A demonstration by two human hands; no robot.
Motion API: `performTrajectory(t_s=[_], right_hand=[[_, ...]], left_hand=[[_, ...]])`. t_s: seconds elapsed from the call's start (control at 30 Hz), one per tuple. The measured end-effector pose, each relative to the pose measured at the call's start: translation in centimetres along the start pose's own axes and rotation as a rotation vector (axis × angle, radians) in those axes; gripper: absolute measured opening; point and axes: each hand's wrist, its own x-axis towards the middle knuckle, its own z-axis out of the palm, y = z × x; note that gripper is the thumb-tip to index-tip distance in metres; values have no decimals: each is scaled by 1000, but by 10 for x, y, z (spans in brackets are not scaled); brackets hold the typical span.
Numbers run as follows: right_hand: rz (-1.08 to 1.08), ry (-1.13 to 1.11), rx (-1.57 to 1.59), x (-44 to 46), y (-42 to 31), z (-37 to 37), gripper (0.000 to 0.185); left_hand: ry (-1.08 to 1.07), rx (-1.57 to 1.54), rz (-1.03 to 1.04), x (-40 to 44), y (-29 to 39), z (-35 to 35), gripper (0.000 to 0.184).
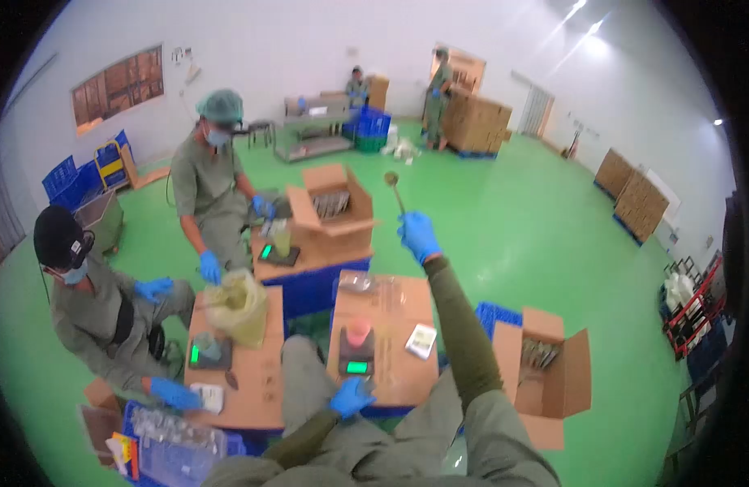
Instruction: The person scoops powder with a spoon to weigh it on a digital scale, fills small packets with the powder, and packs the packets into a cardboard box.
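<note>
I'm gripping the spoon (397,196) in the right hand (420,236), fingers closed round the handle; it's pointing up, bowl on top, well apart from the surface (400,380). Left hand (352,398) is lying low at the surface's near edge, just beside the scale (356,355); its fingers are looking bent, but I can't tell whether it's grasping anything or touching the scale. Scale is sitting on the surface, display glowing green, and a pink cup (359,330) is standing on its far part. White packet (420,341) is lying right of the scale; clear bag (358,282) is lying near the far edge. Right side, I'm getting an open box (576,375), flaps spreading, packets (539,354) lying inside. Left side, a capped co-worker (94,316) is resting a gloved hand (176,394) by white packs (209,398) on a second surface (261,377), contact unclear. Yellow sack (248,312) is standing there too, and a hairnetted co-worker (212,174) is holding a gloved hand (211,267) near its mouth. Beyond, another open box (350,230) is sitting on a third surface (321,262).
</note>
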Motion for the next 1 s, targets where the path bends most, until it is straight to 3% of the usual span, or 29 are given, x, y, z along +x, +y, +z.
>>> performTrajectory(t_s=[0.03, 0.07, 0.1, 0.13, 0.17, 0.27, 0.4, 0.47, 0.53, 0.63, 0.73, 0.9, 1.0], right_hand=[[-258, 39, -488, 24, 28, -5, 24], [-250, 126, -317, 10, 15, -3, 29], [-94, 115, -85, -20, -20, -4, 29], [-143, 141, -145, -18, 27, 12, 29], [-57, 68, -31, -47, 22, 17, 29], [-110, 85, -54, -114, 74, 48, 23], [244, -2, 75, -200, 145, 71, 22], [313, -43, -72, -247, 88, 56, 24], [322, -17, -98, -293, 94, 60, 33], [447, -161, -30, -339, 85, 51, 31], [479, -249, 50, -367, 123, 59, 27], [599, -336, -55, -366, 83, 47, 32], [619, -356, -88, -361, 81, 47, 33]], left_hand=[[29, -320, -22, 1, -14, 16, 49], [32, -635, -33, 8, -29, 27, 48], [-28, -476, 30, 13, -37, 24, 50], [24, -209, 113, 8, -19, 15, 52], [22, 114, 111, -2, 16, -2, 55], [-50, -36, 1, 5, 23, -6, 54], [29, -157, -14, 1, 4, 5, 57], [57, -154, -12, 1, 9, 3, 59], [84, -96, -3, -2, 16, -5, 60], [196, -83, 80, 4, 28, -12, 58], [104, 55, 37, -1, 81, -38, 48], [-46, 171, 61, 17, 38, -22, 38], [-188, 216, 2, 25, 57, -26, 36]])
